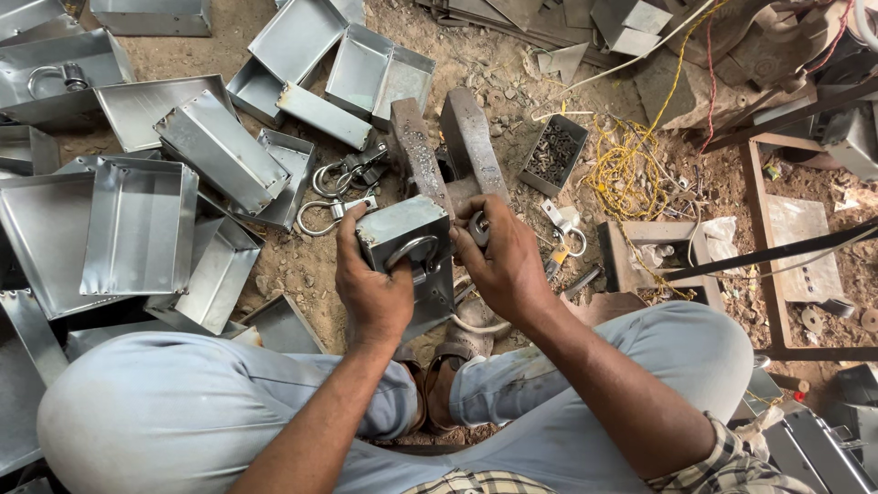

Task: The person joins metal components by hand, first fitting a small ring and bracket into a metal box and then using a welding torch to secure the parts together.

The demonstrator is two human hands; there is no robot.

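head view: the left hand (373,291) has its grip clenched around a small sheet-metal box (409,247) with a curved handle, held above the dirt floor (302,274) before the iron anvil block (445,151). the right hand (505,265) grasps the box's right edge. open metal trays (137,229) lie piled to the left.

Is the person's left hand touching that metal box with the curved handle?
Touching. The head view shows the left hand wrapped around the near side of the metal box, fingers pressed on its face beside the curved handle.
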